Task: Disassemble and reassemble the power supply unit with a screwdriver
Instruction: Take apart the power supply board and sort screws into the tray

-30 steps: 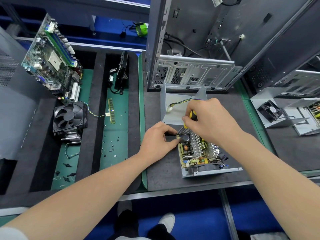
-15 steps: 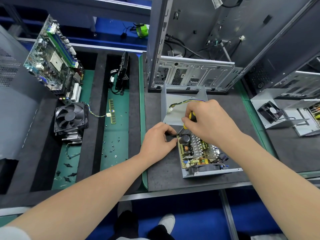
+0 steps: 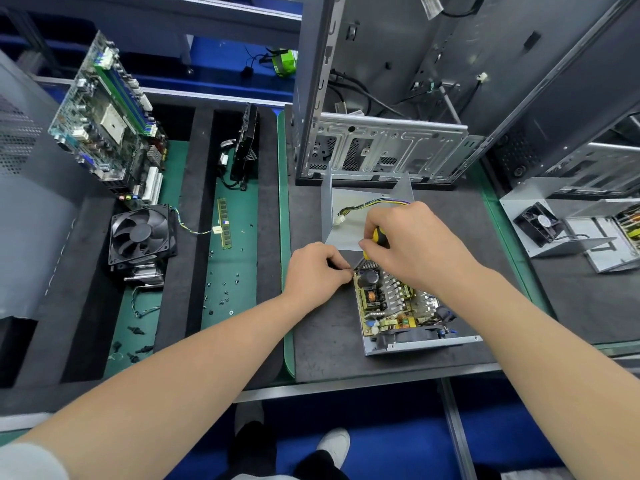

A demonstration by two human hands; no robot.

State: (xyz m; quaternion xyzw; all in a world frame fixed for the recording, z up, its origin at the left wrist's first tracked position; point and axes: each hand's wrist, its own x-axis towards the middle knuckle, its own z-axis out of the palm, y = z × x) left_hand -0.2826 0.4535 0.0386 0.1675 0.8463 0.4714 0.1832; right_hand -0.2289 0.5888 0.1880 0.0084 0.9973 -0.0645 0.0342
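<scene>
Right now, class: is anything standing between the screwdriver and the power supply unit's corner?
Nothing visible does. The right hand holds the screwdriver down at the power supply unit's far-left corner; the left hand pinches that corner beside it.

Power supply unit [image 3: 398, 306] sits open on the dark table [image 3: 322, 344], lid off, with the yellow circuit board, black capacitor and silver heat-sink fins all on show. Screwdriver [image 3: 377, 236], with a yellow-and-black handle, is steeply tilted, tip down at the unit's far left corner, gripped in the right hand [image 3: 412, 244].
</scene>
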